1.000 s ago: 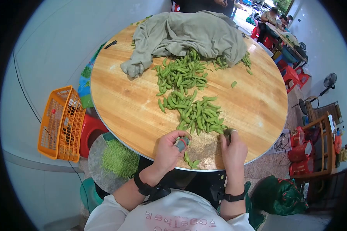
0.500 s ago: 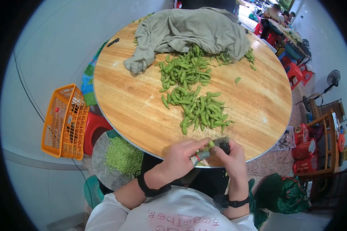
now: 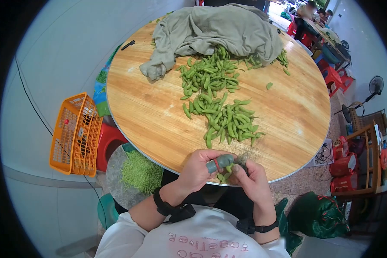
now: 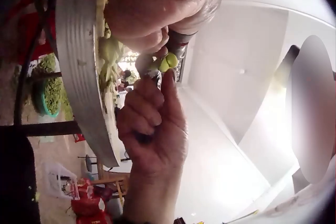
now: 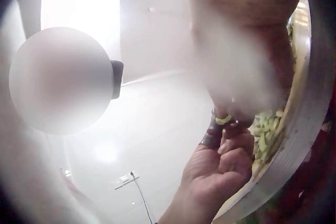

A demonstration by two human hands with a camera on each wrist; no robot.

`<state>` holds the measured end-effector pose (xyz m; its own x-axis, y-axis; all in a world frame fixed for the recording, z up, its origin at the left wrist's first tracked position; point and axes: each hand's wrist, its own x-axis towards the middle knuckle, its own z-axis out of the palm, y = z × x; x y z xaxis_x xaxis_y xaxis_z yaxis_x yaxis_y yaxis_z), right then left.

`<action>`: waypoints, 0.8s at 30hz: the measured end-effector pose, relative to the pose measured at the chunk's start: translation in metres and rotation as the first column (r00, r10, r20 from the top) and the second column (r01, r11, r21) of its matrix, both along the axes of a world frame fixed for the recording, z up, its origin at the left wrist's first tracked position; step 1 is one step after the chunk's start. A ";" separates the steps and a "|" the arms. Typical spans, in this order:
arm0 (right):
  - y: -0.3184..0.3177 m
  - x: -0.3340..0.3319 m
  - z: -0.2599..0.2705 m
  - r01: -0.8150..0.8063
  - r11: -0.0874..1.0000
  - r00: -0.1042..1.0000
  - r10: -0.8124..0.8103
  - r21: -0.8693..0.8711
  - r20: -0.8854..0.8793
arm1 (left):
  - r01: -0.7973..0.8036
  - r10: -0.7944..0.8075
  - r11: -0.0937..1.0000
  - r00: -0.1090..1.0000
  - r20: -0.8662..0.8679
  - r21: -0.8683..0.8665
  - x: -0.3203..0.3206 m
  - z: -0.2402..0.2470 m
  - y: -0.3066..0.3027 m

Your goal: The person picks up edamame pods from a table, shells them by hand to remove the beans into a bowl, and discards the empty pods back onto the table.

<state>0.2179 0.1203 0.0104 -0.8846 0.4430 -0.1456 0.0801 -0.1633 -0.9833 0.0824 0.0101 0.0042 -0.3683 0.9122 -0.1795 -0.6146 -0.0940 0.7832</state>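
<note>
The left hand [image 3: 197, 170] curls its fingers round a grey-green tool [image 3: 219, 162]. The right hand [image 3: 254, 180] pinches a green bean pod [image 3: 224, 175] right next to it, at the near edge of the round table [image 3: 150, 116]. A pile of pods [image 3: 228, 120] lies a little further in.

One left hand [image 3: 200, 170] grips one grey tool [image 3: 219, 163], one right hand [image 3: 251, 178] pinches one pod [image 4: 168, 62]. Beyond the fingers: one bench [image 3: 150, 112], two heaps of pods [image 3: 208, 75] [image 3: 228, 122], one stray pod [image 3: 269, 85], one cloth [image 3: 219, 30], one pen [image 3: 127, 44]. Left of them: one basket [image 3: 75, 135], one bowl of beans [image 3: 112, 167]
</note>
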 end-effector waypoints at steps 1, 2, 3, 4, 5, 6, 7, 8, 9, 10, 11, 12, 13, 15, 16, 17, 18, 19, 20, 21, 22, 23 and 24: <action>0.002 0.001 -0.001 0.018 0.999 1.000 -0.020 0.044 0.024 | 0.021 -0.022 1.000 0.999 0.038 0.021 -0.003 0.005 -0.002; 0.003 0.001 -0.001 0.036 0.995 0.998 -0.040 0.089 0.046 | 0.042 -0.045 0.998 0.996 0.076 0.042 -0.005 0.008 -0.003; 0.002 0.001 0.001 0.035 0.996 0.998 -0.039 0.087 0.046 | 0.041 -0.044 0.998 0.996 0.076 0.040 -0.008 0.009 -0.004; 0.001 0.000 0.005 0.055 0.985 0.998 -0.055 0.162 -0.001 | 0.035 -0.037 0.998 0.998 0.048 0.054 -0.011 0.010 -0.004; 0.000 0.000 0.007 0.077 0.969 0.997 -0.068 0.234 -0.048 | 0.028 -0.030 0.997 0.999 0.022 0.068 -0.012 0.010 -0.004; 0.001 0.001 0.006 0.076 0.970 0.997 -0.067 0.231 -0.046 | 0.027 -0.029 0.997 0.999 0.024 0.066 -0.011 0.008 -0.003; 0.004 0.003 0.004 0.014 0.962 1.000 -0.006 0.271 -0.030 | 0.085 -0.087 0.996 0.995 0.050 0.032 -0.009 0.004 -0.003; 0.006 0.004 0.003 -0.049 0.950 0.998 0.055 0.309 -0.012 | 0.143 -0.142 0.990 0.987 0.078 0.000 -0.008 0.000 -0.003; 0.007 0.004 0.003 -0.052 0.950 0.998 0.058 0.307 -0.012 | 0.139 -0.139 0.990 0.987 0.079 -0.002 -0.008 -0.003 -0.004; 0.009 0.004 0.004 -0.123 0.937 0.992 0.119 0.328 0.033 | 0.120 -0.119 0.993 0.983 0.141 0.004 -0.008 -0.006 -0.006; 0.009 0.004 0.004 -0.193 0.918 0.981 0.177 0.346 0.078 | 0.101 -0.100 0.995 0.974 0.202 0.008 -0.009 -0.008 -0.006; 0.008 0.004 0.002 -0.195 0.918 0.981 0.179 0.345 0.080 | 0.099 -0.098 0.995 0.974 0.204 0.007 -0.010 -0.008 -0.007; 0.006 0.004 -0.002 -0.144 0.928 0.987 0.111 0.344 0.114 | 0.052 -0.048 0.998 0.991 0.127 -0.026 -0.011 -0.007 -0.008; -0.002 -0.002 0.009 -0.012 0.992 0.994 -0.002 0.125 0.113 | 0.001 0.002 0.998 0.999 0.050 -0.059 -0.012 -0.007 -0.008; -0.002 -0.001 0.013 -0.015 0.992 0.993 0.000 0.123 0.115 | -0.032 0.032 0.999 0.999 -0.014 -0.041 -0.012 -0.006 -0.006; -0.002 -0.001 0.015 -0.046 0.999 0.995 0.048 -0.021 0.093 | -0.065 0.063 0.998 0.995 -0.079 -0.021 -0.012 -0.005 -0.005; -0.001 -0.001 0.016 -0.079 0.983 0.994 0.091 -0.165 0.064 | -0.067 0.065 0.997 0.995 -0.080 -0.023 -0.010 -0.004 -0.004; -0.002 -0.001 0.013 -0.080 0.983 0.994 0.092 -0.166 0.063 | -0.123 0.111 0.991 0.974 -0.195 -0.048 -0.007 -0.004 -0.003; -0.003 -0.001 0.009 -0.128 0.973 0.990 0.137 -0.193 0.036 | -0.180 0.151 0.981 0.940 -0.307 -0.068 -0.005 -0.003 -0.001; -0.004 -0.001 0.006 -0.174 0.960 0.984 0.181 -0.219 0.009 | -0.180 0.150 0.981 0.940 -0.307 -0.069 -0.003 -0.002 0.000; -0.004 -0.002 0.005 -0.173 0.960 0.984 0.180 -0.220 0.010 | -0.224 0.174 0.973 0.882 -0.438 -0.064 -0.002 0.000 0.001; -0.005 -0.004 0.005 -0.170 0.955 0.984 0.177 -0.242 0.007 | -0.266 0.193 0.962 0.806 -0.560 -0.052 -0.001 0.000 0.001; -0.004 -0.005 0.005 -0.167 0.950 0.985 0.174 -0.262 0.002 | -0.266 0.193 0.962 0.806 -0.559 -0.053 -0.002 -0.001 0.001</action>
